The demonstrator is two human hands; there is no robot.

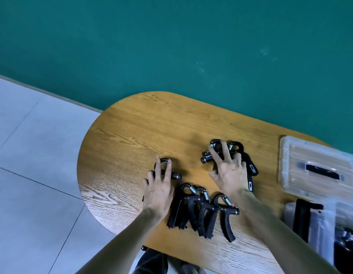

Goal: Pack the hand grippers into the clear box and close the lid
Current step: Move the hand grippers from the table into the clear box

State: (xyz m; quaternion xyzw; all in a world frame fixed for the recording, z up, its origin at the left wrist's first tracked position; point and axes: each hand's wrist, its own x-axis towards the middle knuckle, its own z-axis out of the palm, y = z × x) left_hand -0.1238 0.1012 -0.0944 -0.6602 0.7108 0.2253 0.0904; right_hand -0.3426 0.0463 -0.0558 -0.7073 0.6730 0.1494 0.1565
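Several black hand grippers with steel springs lie on the wooden table [132, 135]. My left hand [157, 188] rests on a single gripper [174, 175] at the left, with index and middle fingers straight over its loop. My right hand [229, 171] lies with spread fingers on a small pile of grippers [248, 165] further back. Three grippers [203, 210] lie side by side near the front edge between my forearms. The clear box [328, 224] stands open at the lower right, blurred, with dark grippers inside. Its clear lid [290, 165] with a black handle lies flat behind it.
A teal wall runs behind the table. Grey floor tiles [33, 175] lie to the left of the table's rounded end. Bare wood stretches from my hands to the far and left edges.
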